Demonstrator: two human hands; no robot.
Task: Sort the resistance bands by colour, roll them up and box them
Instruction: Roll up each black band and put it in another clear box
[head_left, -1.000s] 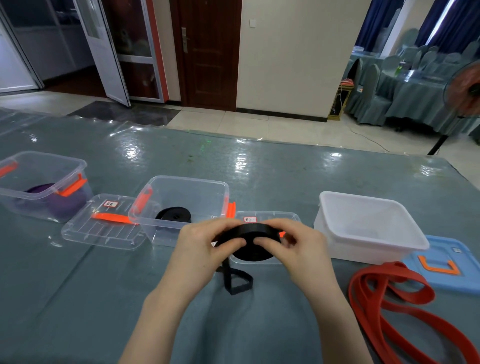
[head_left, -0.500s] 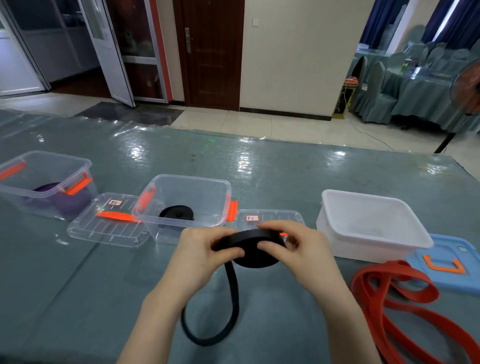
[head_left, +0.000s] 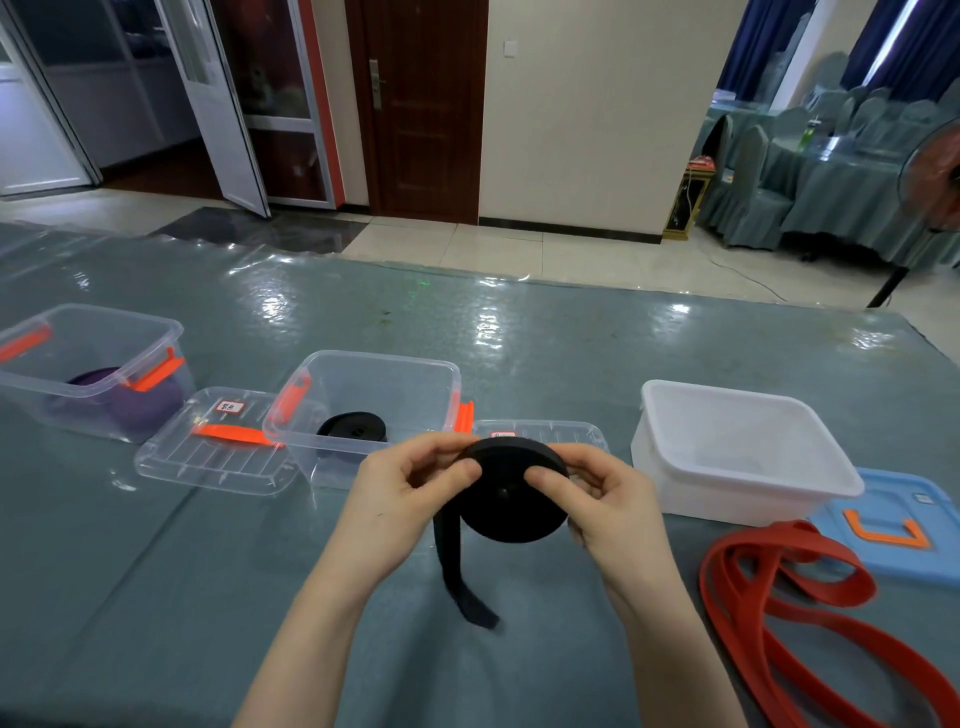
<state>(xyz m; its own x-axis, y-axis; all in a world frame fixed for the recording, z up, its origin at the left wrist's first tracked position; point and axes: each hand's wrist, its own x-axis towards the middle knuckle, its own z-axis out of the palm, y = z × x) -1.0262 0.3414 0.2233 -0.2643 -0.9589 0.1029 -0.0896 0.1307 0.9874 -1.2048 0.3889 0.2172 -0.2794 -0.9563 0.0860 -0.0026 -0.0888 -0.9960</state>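
**Black band nearly rolled, tail still loose**

The coil of the black resistance band (head_left: 511, 491) is pinched at both sides, above the table. The left hand (head_left: 402, 493) is curled on the coil's left edge, its thumb laid on the flat face; the right hand (head_left: 602, 501) is curled on the right edge, thumb likewise pressed on the face and fingers wrapped behind. Neither hand is spread wide; both are closed narrowly on the roll.

A short loose tail (head_left: 460, 582) hangs from the coil's left side down to the grey table cover (head_left: 156, 597), where its end rests. If the pinch were eased before this tail is wound in, the springy coil could be expected to unwind; if the face is not held flat by the thumbs, the inner turns might telescope outward.

Just behind the hands the clear middle box (head_left: 363, 410) stands open, with a rolled black band (head_left: 353, 427) already inside. At the left a second clear box (head_left: 88, 364) holds a purple roll (head_left: 135, 408). To the right a white tub (head_left: 737, 457) stands, and the red bands (head_left: 810, 603) lie unrolled beside it.
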